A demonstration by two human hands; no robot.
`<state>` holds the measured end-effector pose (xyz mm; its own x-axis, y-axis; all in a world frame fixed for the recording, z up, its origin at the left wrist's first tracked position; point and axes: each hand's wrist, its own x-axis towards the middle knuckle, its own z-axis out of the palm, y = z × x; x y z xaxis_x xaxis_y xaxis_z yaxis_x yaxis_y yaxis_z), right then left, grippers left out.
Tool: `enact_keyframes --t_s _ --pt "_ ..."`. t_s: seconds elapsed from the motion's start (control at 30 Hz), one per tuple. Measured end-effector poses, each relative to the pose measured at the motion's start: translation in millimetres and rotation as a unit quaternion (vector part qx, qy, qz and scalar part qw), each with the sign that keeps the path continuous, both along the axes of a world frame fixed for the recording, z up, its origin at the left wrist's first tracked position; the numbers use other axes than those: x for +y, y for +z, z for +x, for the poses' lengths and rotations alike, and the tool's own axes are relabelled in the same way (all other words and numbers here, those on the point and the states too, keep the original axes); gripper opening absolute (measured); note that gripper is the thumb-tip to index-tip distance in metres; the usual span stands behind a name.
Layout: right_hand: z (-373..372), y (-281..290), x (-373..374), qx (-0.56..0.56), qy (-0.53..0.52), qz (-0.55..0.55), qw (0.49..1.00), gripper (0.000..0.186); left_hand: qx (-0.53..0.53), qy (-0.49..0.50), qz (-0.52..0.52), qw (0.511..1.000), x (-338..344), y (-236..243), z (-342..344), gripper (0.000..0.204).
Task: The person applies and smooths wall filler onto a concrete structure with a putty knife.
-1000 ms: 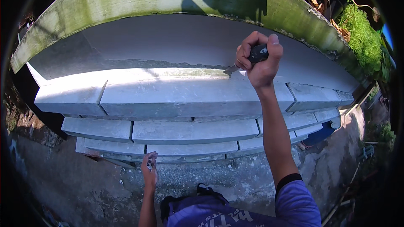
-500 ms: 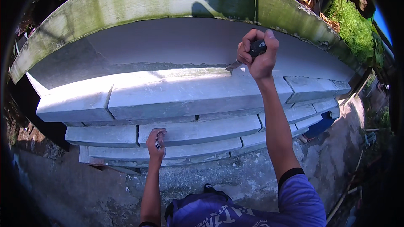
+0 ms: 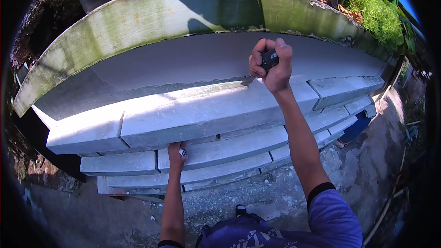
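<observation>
My right hand point(image 3: 275, 66) is closed round the dark handle of a scraper point(image 3: 269, 59). Its narrow metal blade points down-left and meets the upper surface of the top ledge point(image 3: 202, 105), close to the wall. A greenish, dirty strip point(image 3: 202, 88) runs left from the blade along that joint. Lower down, my left hand point(image 3: 176, 154) is at the middle ledge point(image 3: 229, 149), just under the top one's front edge. It is closed on a small object with a pale round end point(image 3: 183, 152); the rest is hidden, and its fingers are partly out of sight.
A curved, mossy concrete rim point(image 3: 138, 18) overhangs the pale wall point(image 3: 183, 59). Bright green plants point(image 3: 376, 16) and dry leaves grow above it at the right. Several stepped block ledges descend to a rough concrete floor point(image 3: 285, 197). A blue container point(image 3: 356, 128) stands at the right end.
The view has tilted and shifted slightly. The scraper's blade has moved a little left along the ledge. My left hand has moved up against the top ledge's lower front edge.
</observation>
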<state>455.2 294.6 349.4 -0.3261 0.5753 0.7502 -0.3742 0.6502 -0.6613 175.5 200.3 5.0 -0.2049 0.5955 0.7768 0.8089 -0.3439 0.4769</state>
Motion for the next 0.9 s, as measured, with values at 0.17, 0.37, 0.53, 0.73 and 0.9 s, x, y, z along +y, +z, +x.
enact_keyframes --t_s 0.17,0.37,0.53,0.73,0.9 --pt "10.5 1.6 -2.2 0.072 0.081 0.005 0.994 0.060 0.033 0.009 0.019 0.999 -1.1 3.0 4.1 0.039" --pt "15.6 -0.3 -6.4 0.068 0.094 0.003 0.993 0.059 0.025 0.014 0.019 0.999 -1.7 2.0 5.5 0.038" --pt "9.5 -4.2 -2.4 0.024 0.028 0.015 0.999 0.058 0.040 0.004 -0.035 0.999 -0.1 3.0 2.8 0.041" --pt "10.6 -12.4 0.9 0.013 0.006 -0.023 1.000 0.058 0.041 0.012 -0.018 0.999 -1.4 2.8 6.2 0.034" --pt "8.9 -11.9 2.3 0.031 0.037 0.008 0.999 0.057 0.047 0.022 0.046 0.998 3.3 2.5 6.2 0.027"
